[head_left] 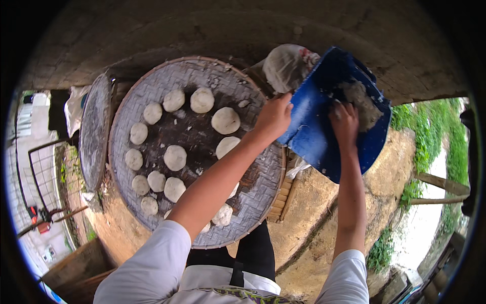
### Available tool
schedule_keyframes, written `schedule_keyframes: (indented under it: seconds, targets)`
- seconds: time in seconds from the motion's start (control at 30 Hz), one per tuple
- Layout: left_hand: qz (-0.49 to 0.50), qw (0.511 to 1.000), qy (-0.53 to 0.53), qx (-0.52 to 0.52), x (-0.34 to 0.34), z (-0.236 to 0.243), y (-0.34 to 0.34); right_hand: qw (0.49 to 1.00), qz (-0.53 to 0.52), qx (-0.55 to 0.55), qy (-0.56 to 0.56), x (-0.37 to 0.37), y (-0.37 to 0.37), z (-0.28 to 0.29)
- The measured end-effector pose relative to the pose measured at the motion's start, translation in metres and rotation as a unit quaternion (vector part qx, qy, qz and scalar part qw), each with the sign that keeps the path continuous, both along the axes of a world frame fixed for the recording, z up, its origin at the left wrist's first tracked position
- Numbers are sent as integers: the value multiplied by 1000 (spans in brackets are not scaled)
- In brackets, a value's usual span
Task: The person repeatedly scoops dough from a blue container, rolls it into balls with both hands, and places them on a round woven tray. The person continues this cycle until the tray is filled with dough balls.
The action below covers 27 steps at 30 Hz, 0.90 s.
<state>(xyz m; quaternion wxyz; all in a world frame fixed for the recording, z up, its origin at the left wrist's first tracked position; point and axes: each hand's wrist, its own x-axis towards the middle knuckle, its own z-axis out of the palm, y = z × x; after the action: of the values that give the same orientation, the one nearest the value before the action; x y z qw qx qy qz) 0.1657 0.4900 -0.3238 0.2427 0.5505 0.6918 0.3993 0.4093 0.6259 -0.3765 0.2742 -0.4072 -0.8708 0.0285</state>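
Blue bucket (pixel 307 112), one, tilted, mouth toward the person, just beyond the right edge of the tray; its support underneath hidden; left hand (pixel 275 115), grip closed on the bucket's near rim; right hand (pixel 345 121), inside the bucket, fingers curled at the pale dough (pixel 369 109) on its far wall; whether that grip holds any, cannot tell.

Round woven tray (pixel 255 205), one, bearing pale balls (pixel 175 157), spaced or lightly touching, some hidden under the left forearm; clear plastic bag (pixel 285 69), one, behind the bucket.

Hazards, as judged: bucket may swing or tip if the right hand pushes hard while the left grip slips on a smeared rim; balls may be flattened or rolled if the left forearm drops; dough may spill if the tilt steepens.
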Motion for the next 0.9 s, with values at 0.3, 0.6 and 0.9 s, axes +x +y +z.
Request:
schedule_keyframes:
  seconds: [0.3,0.6,0.9]
  targets:
    - [76,920,-376,83,39,87,-113,625,-86,-476,612,-63,-129,110]
    - [93,557,-824,-45,-46,112,-257,887,129,-298,328,-185,-336,164]
    - [201,685,-698,50,-95,119,-345,702,-61,-497,505,-253,-471,175]
